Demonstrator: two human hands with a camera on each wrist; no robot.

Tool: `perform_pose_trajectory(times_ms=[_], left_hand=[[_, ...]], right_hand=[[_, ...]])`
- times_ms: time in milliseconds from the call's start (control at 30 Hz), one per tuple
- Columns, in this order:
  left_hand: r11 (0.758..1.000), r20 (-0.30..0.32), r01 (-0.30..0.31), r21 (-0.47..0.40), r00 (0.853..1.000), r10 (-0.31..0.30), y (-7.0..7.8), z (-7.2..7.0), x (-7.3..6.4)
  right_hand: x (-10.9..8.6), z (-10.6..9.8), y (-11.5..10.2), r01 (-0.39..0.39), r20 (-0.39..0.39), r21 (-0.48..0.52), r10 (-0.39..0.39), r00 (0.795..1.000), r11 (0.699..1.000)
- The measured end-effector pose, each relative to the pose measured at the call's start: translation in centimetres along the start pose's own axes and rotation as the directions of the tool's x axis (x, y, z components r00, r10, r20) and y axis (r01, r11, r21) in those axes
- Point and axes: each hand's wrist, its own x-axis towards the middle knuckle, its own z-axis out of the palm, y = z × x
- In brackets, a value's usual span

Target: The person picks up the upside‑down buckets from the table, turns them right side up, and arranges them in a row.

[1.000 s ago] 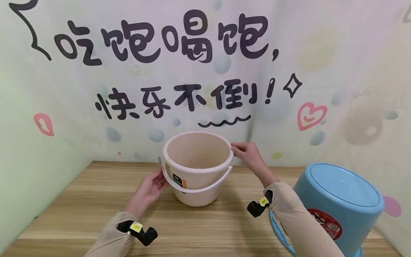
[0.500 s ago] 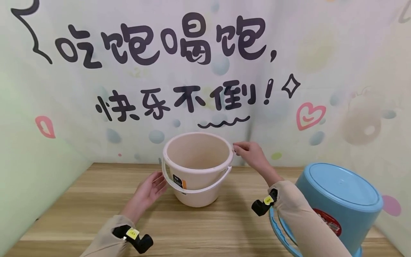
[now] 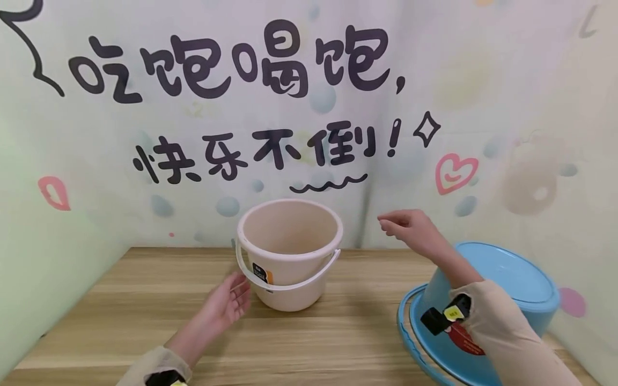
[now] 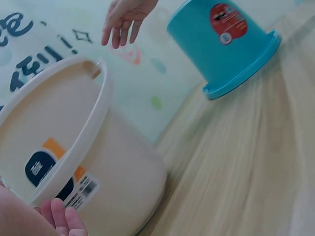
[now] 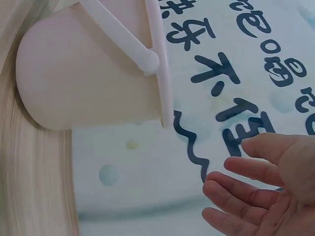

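Observation:
A cream plastic bucket (image 3: 289, 268) stands upright on the wooden table, its mouth facing up. Its pale handle (image 3: 299, 287) hangs down across the front, near a black and orange label (image 4: 44, 167). My left hand (image 3: 227, 303) is beside the bucket's lower left side, palm inward, fingers loosely extended close to the handle. Off to the right, my right hand (image 3: 410, 230) hovers in the air away from the rim; the right wrist view shows its fingers (image 5: 246, 196) spread with nothing in them. Below the right forearm sits an upside-down blue bucket (image 3: 507, 268), partly covered by the sleeve.
The blue bucket's handle (image 3: 410, 343) lies around its base on the table. Behind the table (image 3: 309, 348) hangs a printed cloth (image 3: 260, 128) with black lettering. A pale green wall (image 3: 43, 257) borders the left side.
My right hand has left the cream bucket's rim and moved right, toward the blue bucket. The left hand has drawn slightly down from the bucket's side. The cream bucket stays standing.

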Motion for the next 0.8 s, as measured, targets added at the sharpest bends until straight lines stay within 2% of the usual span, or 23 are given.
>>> perform_pose_trajectory(times_ms=[333, 433, 567, 667, 800], left_hand=[[0.999, 0.054, 0.04, 0.009, 0.998, -0.041, -2.5, 3.5, -2.3], [0.998, 0.102, 0.057, 0.004, 0.993, -0.058, -3.1, 4.9, -2.8], [0.997, 0.214, 0.072, 0.007, 0.974, -0.072, -3.6, 6.9, -3.2], [0.997, 0.296, 0.082, 0.012, 0.952, -0.082, -3.7, 8.6, -3.3], [0.996, 0.371, 0.078, 0.043, 0.925, -0.088, -4.0, 11.1, -3.1]], right_hand=[[-3.6, -4.0, 0.8, 0.021, -0.013, -0.098, -0.023, 1.0, 0.995], [-4.4, -5.1, 1.2, 0.001, -0.019, -0.118, -0.003, 1.0, 0.993], [-5.8, -6.7, 2.0, -0.023, -0.031, -0.145, 0.019, 0.999, 0.989], [-7.0, -8.1, 2.7, -0.043, -0.046, -0.162, 0.036, 0.998, 0.986], [-8.3, -9.9, 3.8, -0.084, -0.078, -0.191, 0.07, 0.994, 0.978]])
